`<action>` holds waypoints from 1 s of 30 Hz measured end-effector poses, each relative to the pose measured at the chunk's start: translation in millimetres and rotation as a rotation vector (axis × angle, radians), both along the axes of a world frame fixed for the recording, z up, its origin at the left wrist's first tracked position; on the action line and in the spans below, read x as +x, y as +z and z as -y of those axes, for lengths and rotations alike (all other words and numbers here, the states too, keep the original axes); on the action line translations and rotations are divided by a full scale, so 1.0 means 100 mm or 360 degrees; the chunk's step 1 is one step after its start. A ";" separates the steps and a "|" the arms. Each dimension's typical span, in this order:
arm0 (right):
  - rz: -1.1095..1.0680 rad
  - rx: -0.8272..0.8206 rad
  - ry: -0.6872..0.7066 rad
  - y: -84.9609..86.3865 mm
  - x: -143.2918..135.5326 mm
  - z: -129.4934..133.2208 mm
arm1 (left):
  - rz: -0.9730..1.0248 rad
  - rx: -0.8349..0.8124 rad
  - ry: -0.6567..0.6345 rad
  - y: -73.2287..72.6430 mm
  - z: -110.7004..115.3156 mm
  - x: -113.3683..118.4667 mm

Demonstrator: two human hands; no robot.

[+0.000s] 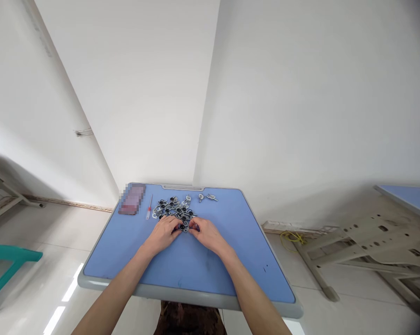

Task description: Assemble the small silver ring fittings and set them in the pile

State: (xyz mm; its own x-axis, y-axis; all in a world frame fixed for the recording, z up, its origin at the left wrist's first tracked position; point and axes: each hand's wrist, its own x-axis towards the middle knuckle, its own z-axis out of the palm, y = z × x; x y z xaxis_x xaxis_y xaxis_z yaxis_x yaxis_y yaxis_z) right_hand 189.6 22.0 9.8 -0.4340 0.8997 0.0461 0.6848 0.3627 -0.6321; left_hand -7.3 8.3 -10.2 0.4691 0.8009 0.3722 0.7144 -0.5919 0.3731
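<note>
Both my hands meet at the near edge of a pile of small metal parts with round black pieces (178, 210) on a blue desk (203, 260). Between my fingertips is one such metal part with a black round piece (182, 227). My left hand (165, 231) is closed on its left side, thumb and fingers pinching it. My right hand (206, 231) is closed at its right side, fingers curled, the fingertips at the metal end. The exact grip is too small to make out fully.
A screwdriver (149, 207) and a blurred phone-like slab (133, 199) lie left of the pile. A few silver parts (207, 197) lie behind it. White walls stand beyond the desk; a green stool (12, 253) is at left, another desk (367, 242) at right.
</note>
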 end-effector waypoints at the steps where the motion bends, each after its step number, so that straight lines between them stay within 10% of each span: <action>1: 0.0011 0.0001 -0.0009 0.01 0.00 0.00 | 0.0000 0.0016 0.0006 0.00 0.00 0.00; 14: 0.0168 0.0052 -0.0130 0.02 0.05 -0.04 | 0.0085 0.0482 0.0125 0.07 0.05 0.02; 30: 0.0316 0.0082 -0.0573 -0.02 0.19 -0.17 | 0.0531 0.0390 0.0474 0.07 -0.03 -0.07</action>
